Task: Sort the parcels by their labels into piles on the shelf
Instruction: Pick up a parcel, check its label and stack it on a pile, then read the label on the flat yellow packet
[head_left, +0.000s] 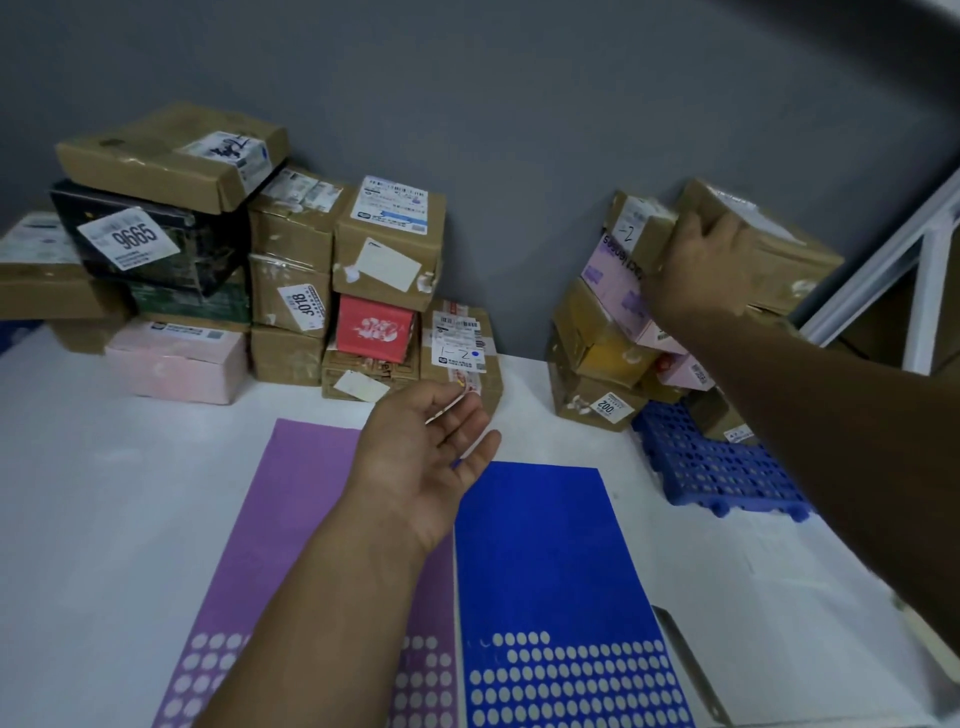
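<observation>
White shelf (104, 467); left hand (426, 457) fingers (457, 410) loosely spread, right hand (701, 275) over brown parcel (769, 249), grip unclear.

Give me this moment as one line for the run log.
stage: sorting | right grip: holds brown parcel atop right pile | left grip: open, palm up, over purple sheet
</observation>
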